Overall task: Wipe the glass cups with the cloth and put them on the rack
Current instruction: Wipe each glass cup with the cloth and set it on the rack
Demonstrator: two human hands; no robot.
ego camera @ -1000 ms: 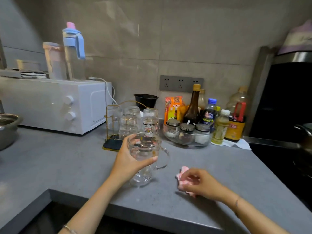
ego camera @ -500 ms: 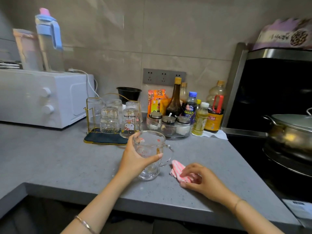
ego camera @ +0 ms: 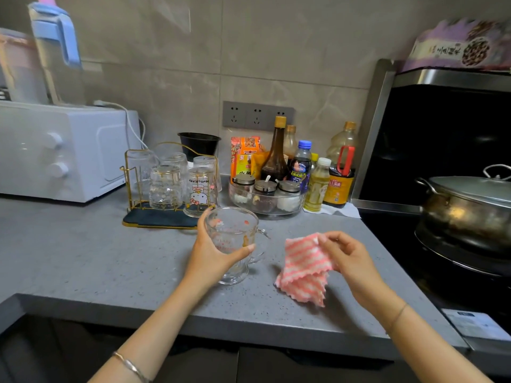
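The grey speckled counter (ego camera: 83,258) ends in a straight front edge just below both wrists, and its right edge meets the dark stove (ego camera: 414,244) near the right hand (ego camera: 348,258). Its widest open stretch lies left of the left hand (ego camera: 213,252), between the front edge and the white oven (ego camera: 69,153) at the back. A narrower strip of counter separates the hands from the items along the tiled wall. The left hand grips the glass cup (ego camera: 235,236) upright, with fingers behind it, the thumb across its front and the handle pointing right. Whether its base rests on the counter I cannot tell. The right hand pinches the pink-and-white striped cloth (ego camera: 304,269) by an upper corner between thumb and fingertips, and the cloth's lower corner hangs down to the counter just beside the cup. Behind the cup stands the gold wire rack (ego camera: 130,172) on a dark tray, and it holds 5 glasses (ego camera: 166,186), the cartoon-printed 1 at its right end. To the rack's right, a clear bowl (ego camera: 265,208) holds 3 lidded jars (ego camera: 265,189), with bottles (ego camera: 276,156) crowded behind it. On the stove sits a lidded metal pot (ego camera: 464,214).
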